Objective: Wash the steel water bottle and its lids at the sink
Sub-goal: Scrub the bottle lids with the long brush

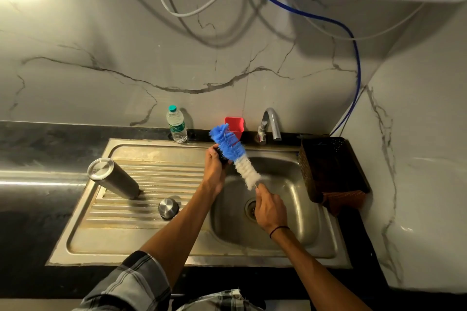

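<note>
The steel water bottle (113, 177) stands upside down on the ribbed drainboard (161, 179) left of the sink basin (285, 199). A round steel lid (168, 207) sits on the drainboard near the basin's edge. My left hand (214, 166) grips a small black lid (222, 156) above the basin's back left corner. My right hand (269, 208) holds the handle of a blue and white bottle brush (233, 153), whose bristles lie against the black lid.
A tap (271, 124) stands behind the basin; no water is seen running. A clear plastic bottle (177, 125) and a red cup (235, 127) stand at the back. A dark basket (331, 169) fills the counter right of the basin. Hoses hang above.
</note>
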